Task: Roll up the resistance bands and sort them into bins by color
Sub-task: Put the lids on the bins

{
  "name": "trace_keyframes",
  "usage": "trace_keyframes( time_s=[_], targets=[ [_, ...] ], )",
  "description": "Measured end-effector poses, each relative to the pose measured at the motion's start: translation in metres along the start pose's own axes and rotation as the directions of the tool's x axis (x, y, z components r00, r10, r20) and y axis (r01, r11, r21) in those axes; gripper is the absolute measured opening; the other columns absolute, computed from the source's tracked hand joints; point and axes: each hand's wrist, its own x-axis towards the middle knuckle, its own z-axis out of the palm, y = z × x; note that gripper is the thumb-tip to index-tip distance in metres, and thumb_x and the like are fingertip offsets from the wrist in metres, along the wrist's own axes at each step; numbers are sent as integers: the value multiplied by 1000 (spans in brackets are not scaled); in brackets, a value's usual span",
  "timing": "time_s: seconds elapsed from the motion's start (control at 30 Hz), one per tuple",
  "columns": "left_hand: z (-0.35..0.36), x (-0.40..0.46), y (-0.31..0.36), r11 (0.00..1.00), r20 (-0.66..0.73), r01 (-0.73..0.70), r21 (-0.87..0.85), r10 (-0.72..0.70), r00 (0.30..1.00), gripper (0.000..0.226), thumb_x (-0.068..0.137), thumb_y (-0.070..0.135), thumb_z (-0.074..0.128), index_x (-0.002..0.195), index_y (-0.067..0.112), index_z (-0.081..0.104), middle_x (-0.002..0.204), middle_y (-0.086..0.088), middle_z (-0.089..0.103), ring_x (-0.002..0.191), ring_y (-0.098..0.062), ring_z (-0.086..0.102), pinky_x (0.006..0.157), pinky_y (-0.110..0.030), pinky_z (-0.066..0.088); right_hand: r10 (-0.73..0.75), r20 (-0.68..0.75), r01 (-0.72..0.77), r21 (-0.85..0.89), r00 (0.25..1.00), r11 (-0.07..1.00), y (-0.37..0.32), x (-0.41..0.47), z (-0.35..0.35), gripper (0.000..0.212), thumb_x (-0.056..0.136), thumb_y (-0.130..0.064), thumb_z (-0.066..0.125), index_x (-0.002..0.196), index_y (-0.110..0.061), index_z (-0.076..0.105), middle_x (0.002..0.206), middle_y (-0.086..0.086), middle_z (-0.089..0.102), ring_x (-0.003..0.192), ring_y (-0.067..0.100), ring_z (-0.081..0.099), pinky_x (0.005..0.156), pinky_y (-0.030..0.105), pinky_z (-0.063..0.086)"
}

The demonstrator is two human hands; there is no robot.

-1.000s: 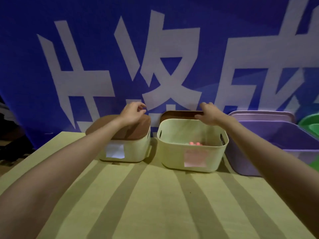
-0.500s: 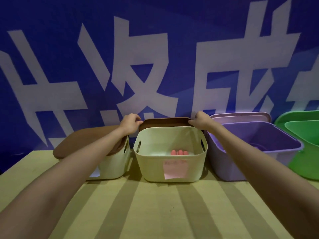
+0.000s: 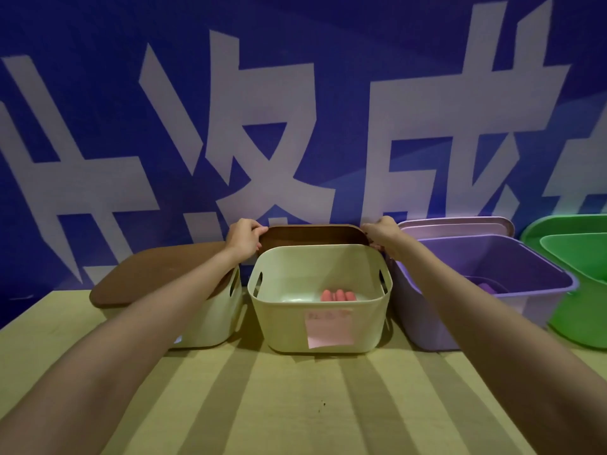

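Left hand (image 3: 244, 238) and right hand (image 3: 381, 232) each have their fingers curled round an end of the brown lid (image 3: 313, 234), left at the lid's 9 o'clock end, right at its 3 o'clock end. The lid stands on edge behind the middle bin (image 3: 320, 326), its long axis running 9 to 3, parallel to the bin's far rim. Both hands are equally near; neither leads.

Judgement: the lid must come toward 6 o'clock and tip flat to seat on the rim, so the hold at both ends suits the move.

Inside the bin, pink rolls (image 3: 337, 295) lie at the floor's 5 o'clock corner. A pink label (image 3: 329, 328) is stuck on the front wall.

At 9 o'clock a second bin (image 3: 210, 323) sits lidded. At 3 o'clock a purple bin (image 3: 486, 290) stands open, a green bin (image 3: 578, 280) beyond it. All rest on the desk (image 3: 295, 405).
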Motion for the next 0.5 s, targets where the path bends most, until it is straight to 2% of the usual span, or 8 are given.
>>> trace_keyframes(
  time_s=[0.1,0.17,0.23,0.33,0.4,0.5],
  targets=[
    [-10,-2,8,998,-104,-61,-26,58,993,24,98,20,53,105,3,69,68,-2,62,61,-14,60,70,-28,52,4,-33,0,132,999,991,-3,-1,-3,14,95,-16,52,87,-4,54,68,7,45,50,15,41,36,23,34],
    [-22,-6,17,993,-165,-114,-42,105,981,23,98,18,53,105,3,69,73,-3,63,62,-12,59,66,-25,50,-26,-62,37,194,998,980,-10,-6,-3,17,96,-19,52,89,-4,56,71,8,47,56,15,45,49,26,40],
    [-35,-14,26,984,-212,-171,-54,156,965,22,98,18,53,105,4,69,80,-2,64,64,-8,58,63,-19,48,-66,-108,90,228,992,970,-20,-13,-4,23,98,-22,51,79,-8,53,75,9,47,67,17,49,65,31,44],
    [-50,-27,36,964,-246,-252,-81,226,943,20,98,17,53,107,7,67,89,-3,65,68,-6,58,61,-13,48,-78,-148,121,310,986,943,-31,-26,-5,25,98,-27,52,80,-9,49,76,8,44,69,17,47,69,32,44],
    [-59,-36,41,947,-275,-307,-89,273,922,19,98,16,53,107,6,66,94,-3,64,71,-7,59,62,-11,48,-80,-182,134,305,980,943,-36,-35,-5,27,95,-34,56,87,-8,51,79,9,48,73,20,51,71,36,48],
    [-72,-51,46,922,-276,-380,-77,346,897,17,97,16,55,107,6,65,102,-5,62,80,-10,60,69,-14,50,-93,-256,152,222,962,963,-36,-53,-5,30,91,-32,61,75,-13,46,81,11,52,80,25,55,75,41,51]
  ],
)
